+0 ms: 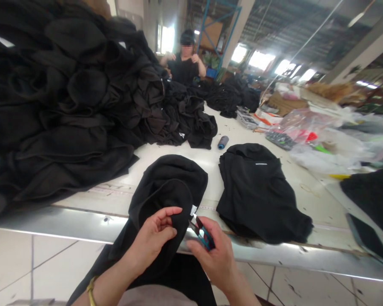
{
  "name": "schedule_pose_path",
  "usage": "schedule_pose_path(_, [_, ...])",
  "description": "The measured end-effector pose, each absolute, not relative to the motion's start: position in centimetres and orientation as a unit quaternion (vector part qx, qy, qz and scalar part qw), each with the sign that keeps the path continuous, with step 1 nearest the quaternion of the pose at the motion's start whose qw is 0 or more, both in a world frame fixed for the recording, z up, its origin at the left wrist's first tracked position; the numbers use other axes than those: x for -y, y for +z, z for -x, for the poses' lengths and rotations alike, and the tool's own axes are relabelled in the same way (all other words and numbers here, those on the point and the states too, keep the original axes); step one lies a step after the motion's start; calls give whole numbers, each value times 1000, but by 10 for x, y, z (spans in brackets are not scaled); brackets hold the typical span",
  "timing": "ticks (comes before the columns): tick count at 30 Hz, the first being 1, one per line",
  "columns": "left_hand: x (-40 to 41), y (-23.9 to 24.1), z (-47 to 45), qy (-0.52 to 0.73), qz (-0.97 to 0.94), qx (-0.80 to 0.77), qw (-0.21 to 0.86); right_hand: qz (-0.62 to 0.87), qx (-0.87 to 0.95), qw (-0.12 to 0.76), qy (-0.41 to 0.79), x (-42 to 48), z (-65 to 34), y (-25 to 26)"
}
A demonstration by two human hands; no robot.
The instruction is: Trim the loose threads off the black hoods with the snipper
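A black garment [175,170] lies over the table's front edge and hangs down toward my lap. My left hand [158,233] pinches its edge between thumb and fingers, near a small white label [193,209]. In my right hand [215,250] is a pair of thread snips [202,234] with dark blades and a teal handle. The blades point up at the garment's edge, close below the label; whether they touch the cloth I cannot tell. Right of this garment lies a stack of folded black garments [258,195], the top one with a pale label.
A large heap of black garments [67,93] fills the left side. Beyond my work stands a grey thread spool [223,142]. Plastic bags [325,136] crowd the right, with a phone [368,238] at the front edge. Another person [185,63] holds dark cloth at the back.
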State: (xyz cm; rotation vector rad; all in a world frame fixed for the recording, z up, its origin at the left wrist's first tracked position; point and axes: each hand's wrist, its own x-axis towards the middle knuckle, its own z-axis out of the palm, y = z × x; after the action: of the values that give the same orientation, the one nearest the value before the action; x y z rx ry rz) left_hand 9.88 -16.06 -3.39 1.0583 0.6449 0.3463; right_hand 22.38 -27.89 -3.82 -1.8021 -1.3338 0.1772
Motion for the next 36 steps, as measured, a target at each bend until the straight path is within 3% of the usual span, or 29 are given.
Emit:
schedule_pose_path(4, [161, -34, -101, 170, -490, -280, 808, 702, 501, 500, 74, 264, -215, -44])
schedule_pose_path(9, [159, -34, -102, 172, -495, -295, 799, 603, 216, 695, 326, 254, -233, -26])
schedule_pose_path(12, [159, -36, -103, 174, -498, -308, 791, 490, 147, 757, 407, 265, -249, -16])
schedule_pose_path(14, [160, -37, -103, 170, -497, -317, 789, 503, 173, 745, 401, 272, -248, -18])
schedule_pose_path(20, [162, -39, -103, 167, -491, -284, 806, 676, 372, 590, 238, 262, -216, -38])
schedule_pose_path(27, [159, -41, -104, 178, -531, -306, 770, 448, 203, 735, 466, 268, -232, -22])
schedule_pose_path(36, [165, -43, -104, 157, -541, -286, 775, 645, 192, 601, 432, 258, -214, -37])
